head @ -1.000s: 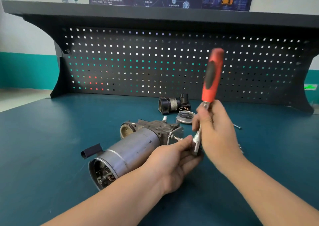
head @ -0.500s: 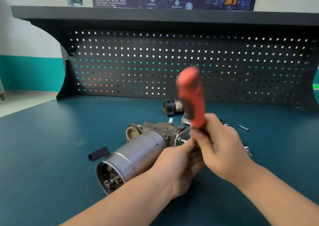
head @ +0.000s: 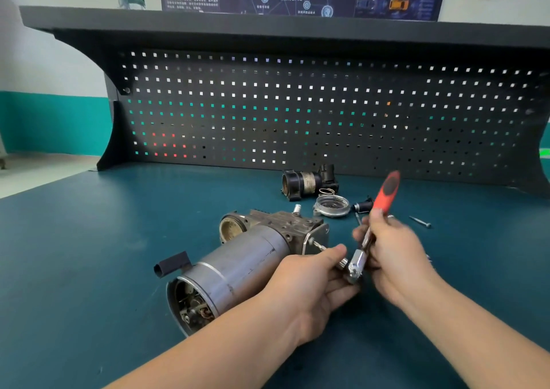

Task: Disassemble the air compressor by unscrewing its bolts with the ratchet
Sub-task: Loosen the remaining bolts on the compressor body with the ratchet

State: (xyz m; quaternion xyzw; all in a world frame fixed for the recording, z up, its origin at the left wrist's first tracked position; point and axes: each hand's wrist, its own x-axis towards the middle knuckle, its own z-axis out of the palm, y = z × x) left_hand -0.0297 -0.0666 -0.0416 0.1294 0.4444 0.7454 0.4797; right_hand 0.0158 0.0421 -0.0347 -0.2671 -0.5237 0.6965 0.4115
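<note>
The air compressor (head: 238, 263), a grey metal cylinder with a cast head, lies on its side on the blue bench top (head: 89, 254), open end towards me. A long bolt (head: 318, 245) sticks out of its end plate. My left hand (head: 309, 287) cups the ratchet's head and socket (head: 354, 265) at that bolt's outer end, thumb on top. My right hand (head: 395, 257) grips the ratchet's shaft just below the red and black handle (head: 387, 192), which tilts up and to the right.
Behind the compressor lie a removed black cylindrical part (head: 306, 182), a round metal cover (head: 331, 205) with a spring, a small black piece (head: 363, 205) and a loose long bolt (head: 420, 221). A dark pegboard (head: 297, 112) closes the back of the bench.
The ratchet handle swung left, then back to the right, and now leans right. My left hand stayed at the ratchet head by the bolt. The view shifted slightly.
</note>
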